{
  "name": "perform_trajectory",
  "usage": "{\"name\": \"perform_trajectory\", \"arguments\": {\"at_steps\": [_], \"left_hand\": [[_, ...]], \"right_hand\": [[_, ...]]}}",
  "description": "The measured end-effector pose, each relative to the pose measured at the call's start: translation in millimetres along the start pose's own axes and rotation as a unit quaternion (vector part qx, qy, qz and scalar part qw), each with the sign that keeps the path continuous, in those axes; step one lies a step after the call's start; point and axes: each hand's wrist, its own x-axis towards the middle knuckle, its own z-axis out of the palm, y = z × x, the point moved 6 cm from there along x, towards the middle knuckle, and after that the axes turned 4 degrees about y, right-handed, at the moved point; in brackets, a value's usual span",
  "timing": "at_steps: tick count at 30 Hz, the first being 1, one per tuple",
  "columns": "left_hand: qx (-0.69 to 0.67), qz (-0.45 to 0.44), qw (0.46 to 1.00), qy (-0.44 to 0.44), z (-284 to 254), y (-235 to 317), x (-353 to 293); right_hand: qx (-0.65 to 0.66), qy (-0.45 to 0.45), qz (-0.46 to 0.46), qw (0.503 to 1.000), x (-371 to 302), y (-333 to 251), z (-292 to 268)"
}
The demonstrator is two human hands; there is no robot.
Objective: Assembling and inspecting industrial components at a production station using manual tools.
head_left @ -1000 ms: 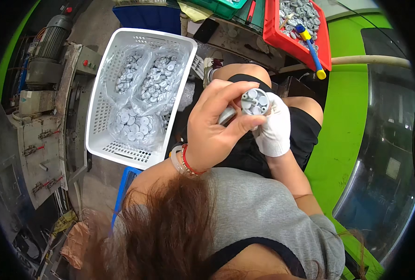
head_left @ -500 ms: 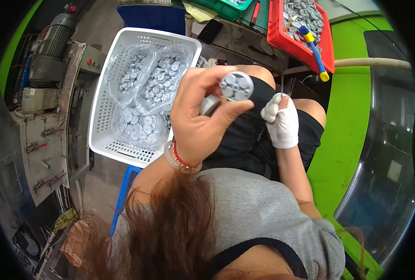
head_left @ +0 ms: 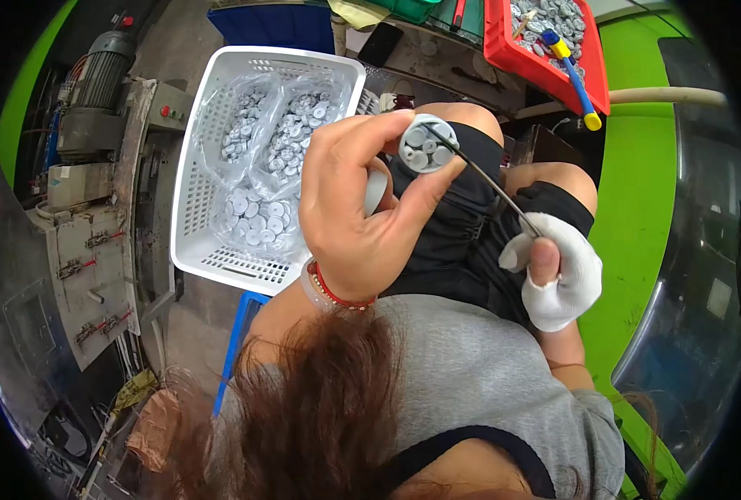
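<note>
Between thumb and fingertips, my left hand (head_left: 345, 204) grips a round grey part (head_left: 419, 158) whose face has several round recesses or discs. A second round grey piece (head_left: 376, 190) is tucked against the same palm, mostly covered by the fingers. My right hand (head_left: 563, 279), in a white glove that leaves the thumb tip bare, is closed around a thin dark metal rod (head_left: 500, 191). The rod slants up to the left, and its far tip lies at the face of the round part. Whether the tip presses into a recess, I cannot tell.
Left of my knees stands a white perforated basket (head_left: 185, 217) with clear bags of small grey discs (head_left: 264, 221). At the upper right, a red crate (head_left: 503, 60) holds grey parts, with a blue-and-yellow-handled tool (head_left: 583, 96) across its edge. Machinery (head_left: 87, 125) stands at far left.
My right hand has moved back toward my body and right, tilting the rod so its tip now reaches the round part. My left hand still holds both pieces.
</note>
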Motion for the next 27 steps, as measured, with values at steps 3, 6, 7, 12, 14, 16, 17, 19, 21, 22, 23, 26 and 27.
{"name": "perform_trajectory", "arguments": {"at_steps": [3, 6, 7, 12, 14, 16, 17, 19, 21, 22, 23, 26, 27], "left_hand": [[0.017, -0.001, 1.0, 0.005, -2.5, -1.8, -0.4], [0.017, 0.003, 1.0, 0.014, -1.8, -1.2, 0.9], [0.018, 0.004, 1.0, 0.013, -1.8, -0.6, 1.2], [0.009, -0.005, 1.0, 0.018, -2.3, -0.9, -0.3], [0.008, -0.005, 1.0, 0.017, -2.5, -0.8, -0.4], [0.007, -0.005, 1.0, 0.016, -2.7, 0.0, -0.2], [0.002, -0.01, 1.0, 0.01, -2.3, 0.1, -0.1], [-0.003, -0.014, 1.0, 0.004, -1.9, 1.4, 0.0], [-0.006, -0.023, 1.0, -0.004, -1.6, 2.4, 0.1], [-0.006, -0.023, 1.0, -0.004, -1.8, 1.7, 0.1], [0.006, -0.014, 1.0, 0.004, -2.9, 1.3, 0.0], [0.012, -0.007, 1.0, 0.013, -4.2, 1.8, 0.4], [0.007, -0.01, 1.0, 0.014, -4.3, 1.6, 0.4]], "right_hand": [[-0.041, -0.013, -0.016, 0.999, -1.0, -5.3, -2.6], [-0.072, -0.01, -0.031, 0.997, -3.6, -6.9, -5.6], [-0.082, -0.005, -0.041, 0.996, -3.8, -7.7, -6.7], [-0.079, -0.013, -0.089, 0.993, -0.6, -10.5, -3.8], [-0.078, -0.014, -0.084, 0.993, -0.1, -10.0, -3.3], [-0.061, -0.012, -0.078, 0.995, 0.1, -8.8, -3.3], [-0.061, -0.011, -0.078, 0.995, 0.2, -8.4, -2.8], [-0.087, -0.007, -0.1, 0.991, 0.0, -10.0, -1.6], [-0.086, -0.009, -0.097, 0.992, -0.1, -11.0, -1.8], [-0.085, -0.012, -0.093, 0.992, -0.3, -11.4, -1.8], [-0.085, -0.011, -0.093, 0.992, -0.7, -11.4, -2.6], [-0.073, -0.01, -0.097, 0.993, -1.9, -13.1, -5.2], [-0.075, -0.016, -0.066, 0.995, -2.5, -12.1, -4.6]]}}
